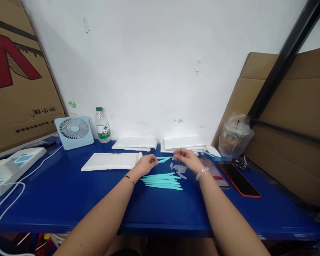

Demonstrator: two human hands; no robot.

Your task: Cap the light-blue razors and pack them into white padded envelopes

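Observation:
My left hand (147, 164) is closed in a pinch on a thin turquoise stick (164, 159), held just above the blue table (69, 199). My right hand (185, 157) pinches a small clear cap at the stick's far end. Below the hands lies a row of several turquoise sticks (162, 180). A small heap of clear caps (179, 168) lies on the table just under my right hand.
White padded envelopes lie at left (110, 161) and in two stacks (135, 143) (182, 143) by the wall. A small fan (74, 131), a water bottle (102, 125), a bagged drink cup (235, 137), two phones (240, 179) and a white device with cable (5, 169) surround the work area.

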